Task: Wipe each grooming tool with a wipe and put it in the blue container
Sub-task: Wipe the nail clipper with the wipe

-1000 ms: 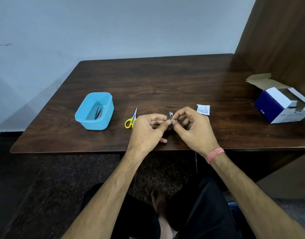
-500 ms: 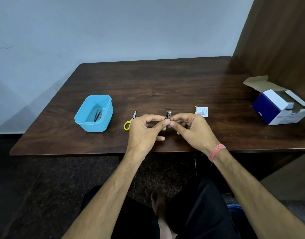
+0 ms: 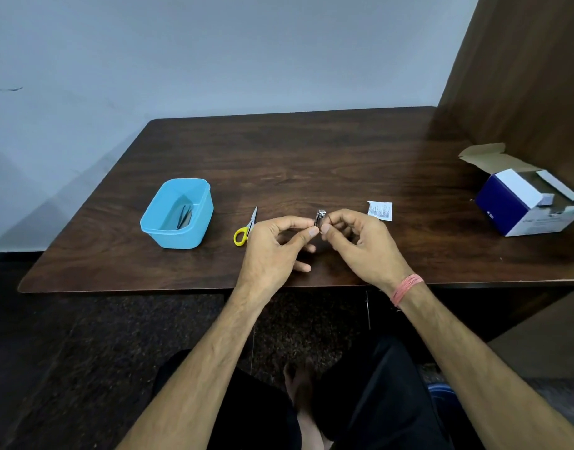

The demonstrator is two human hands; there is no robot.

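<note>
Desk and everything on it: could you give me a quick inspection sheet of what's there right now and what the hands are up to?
Surface: dark wooden table, set against a pale wall.
Job's things: blue container at left with thin metal tools inside; yellow-handled scissors lying flat beside it; small metal nail clipper held above the table.
Clutter: torn white sachet near the right hand; open blue and white carton at far right.
Hands: left hand and right hand both pinch the nail clipper; whether a wipe is between the fingers cannot be told.
Cables: nothing seen.
Surroundings: brown wooden panel at right; the person's dark-clothed lap below.
</note>
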